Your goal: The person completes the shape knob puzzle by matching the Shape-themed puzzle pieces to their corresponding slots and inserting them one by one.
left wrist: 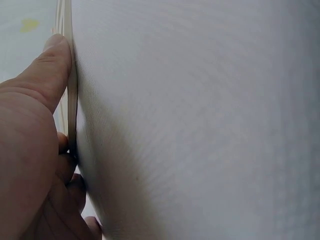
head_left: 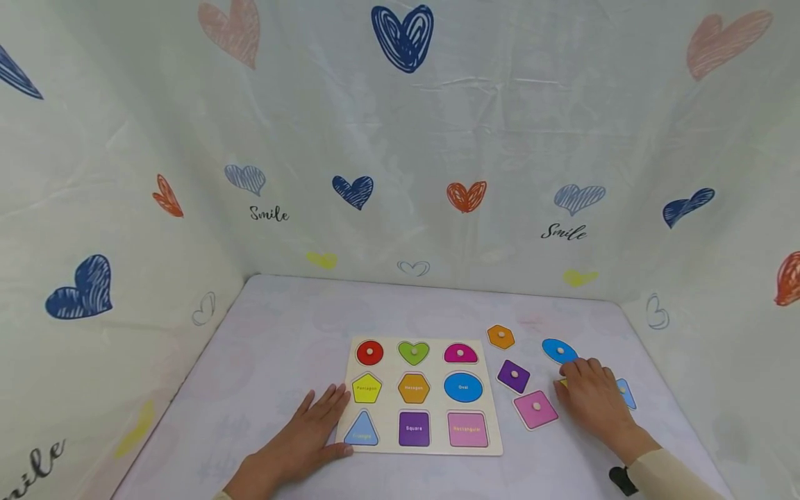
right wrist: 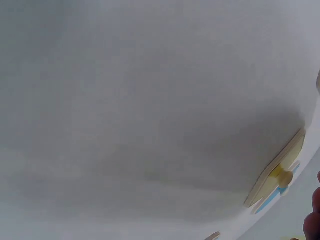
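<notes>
My left hand (head_left: 303,441) rests at the left edge of a shape puzzle board (head_left: 389,425), fingers stretched along it and thumb by its lower left corner. In the left wrist view the thumb (left wrist: 47,67) lies against the board's edge. To the right, my right hand (head_left: 596,399) hovers over a yellow knobbed piece (head_left: 564,382), mostly hidden under the hand. The right wrist view shows the yellow piece's knob (right wrist: 285,178) apart from the fingertips (right wrist: 313,222). A blue oval piece (head_left: 558,351) and a light blue piece (head_left: 627,394) lie beside this hand.
An orange hexagon piece (head_left: 501,337), a purple square piece (head_left: 514,376) and a pink rectangle piece (head_left: 535,410) lie right of the board. A red circle (head_left: 362,355), green heart (head_left: 406,353) and magenta half-circle (head_left: 455,355) sit in its top row. A heart-printed curtain (head_left: 412,139) surrounds the table.
</notes>
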`<state>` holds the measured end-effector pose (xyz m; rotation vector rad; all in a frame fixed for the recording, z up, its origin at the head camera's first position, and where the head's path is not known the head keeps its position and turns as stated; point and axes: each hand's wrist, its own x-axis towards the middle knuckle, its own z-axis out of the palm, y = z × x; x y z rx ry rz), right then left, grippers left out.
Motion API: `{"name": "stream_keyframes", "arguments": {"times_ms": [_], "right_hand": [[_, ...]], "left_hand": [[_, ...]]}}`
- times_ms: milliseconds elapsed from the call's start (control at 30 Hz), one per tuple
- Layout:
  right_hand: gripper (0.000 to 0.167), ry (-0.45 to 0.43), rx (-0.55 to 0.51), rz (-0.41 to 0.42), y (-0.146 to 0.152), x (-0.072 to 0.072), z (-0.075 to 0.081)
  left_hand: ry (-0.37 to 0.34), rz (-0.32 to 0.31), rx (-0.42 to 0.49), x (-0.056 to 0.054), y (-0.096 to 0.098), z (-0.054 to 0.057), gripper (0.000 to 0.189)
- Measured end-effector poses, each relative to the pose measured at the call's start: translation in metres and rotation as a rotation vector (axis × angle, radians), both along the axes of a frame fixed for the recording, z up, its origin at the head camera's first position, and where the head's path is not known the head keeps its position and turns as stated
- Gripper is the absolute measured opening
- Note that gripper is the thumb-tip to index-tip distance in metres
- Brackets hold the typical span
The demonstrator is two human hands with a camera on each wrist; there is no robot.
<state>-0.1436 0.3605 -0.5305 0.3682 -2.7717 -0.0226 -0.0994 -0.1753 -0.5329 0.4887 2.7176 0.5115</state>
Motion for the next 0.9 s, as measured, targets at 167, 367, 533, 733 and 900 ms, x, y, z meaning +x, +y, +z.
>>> {"name": "stream_keyframes", "arguments": {"times_ms": [167,367,533,733,900], "right_hand": [[0.045,-0.059,0.049,-0.012,0.015,0.010,-0.001],[0.051,-0.098,0.055,-0.043,0.025,0.017,-0.004],[0.046,-0.104,0.060,-0.050,0.026,0.017,-0.006],[0.036,-0.140,0.066,-0.069,0.026,0.016,-0.006],[0.034,-0.136,0.078,-0.075,0.025,0.015,-0.008]], "left_hand": [[-0.007,0.006,-0.002,0.001,0.000,0.001,0.102],[-0.014,0.019,-0.008,0.002,0.001,0.003,0.103],[-0.008,0.012,-0.010,0.001,0.000,0.001,0.103],[-0.005,0.008,-0.008,0.000,0.000,0.000,0.103],[-0.007,0.012,-0.008,-0.001,0.000,-0.001,0.104]]}}
